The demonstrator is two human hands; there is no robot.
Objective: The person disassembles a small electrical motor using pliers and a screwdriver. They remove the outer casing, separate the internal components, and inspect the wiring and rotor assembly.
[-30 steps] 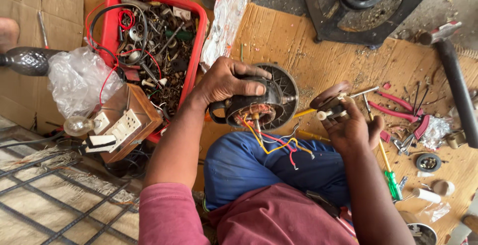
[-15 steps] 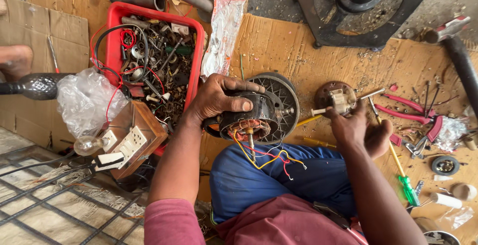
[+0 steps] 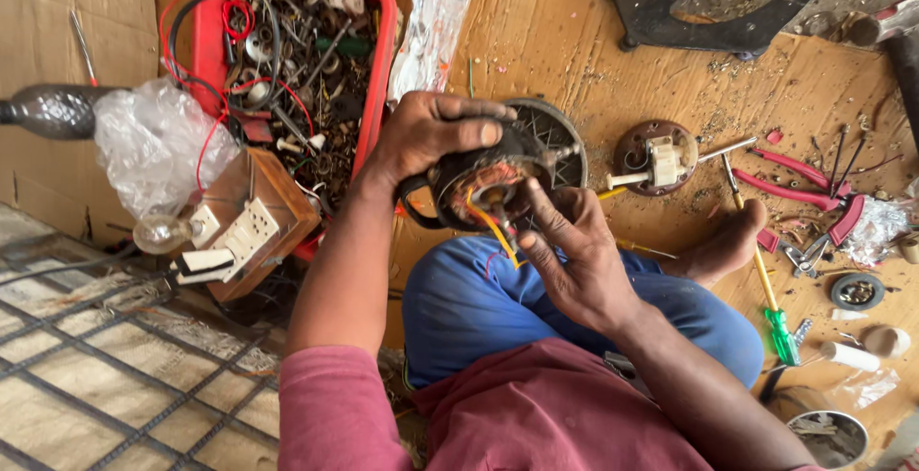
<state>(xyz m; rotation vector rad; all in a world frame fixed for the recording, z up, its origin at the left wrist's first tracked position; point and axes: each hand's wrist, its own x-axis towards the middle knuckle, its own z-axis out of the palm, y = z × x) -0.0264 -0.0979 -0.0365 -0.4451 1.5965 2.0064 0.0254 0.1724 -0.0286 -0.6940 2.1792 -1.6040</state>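
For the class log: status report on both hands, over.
Left hand grips motor stator. Right hand fingers on its wires. Nothing in the way.

Round black fan motor (image 3: 483,179), copper windings showing, coloured wires trailing, above knee

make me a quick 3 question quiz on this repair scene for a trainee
1. True or false: the left hand grips the motor from above.
2. What does the right hand touch? A) the green screwdriver B) the motor's wires C) the red pliers
3. Fill in: the red crate of parts lies on the person's ___ side.

Key: 1 true; 2 B, the wires; 3 left.
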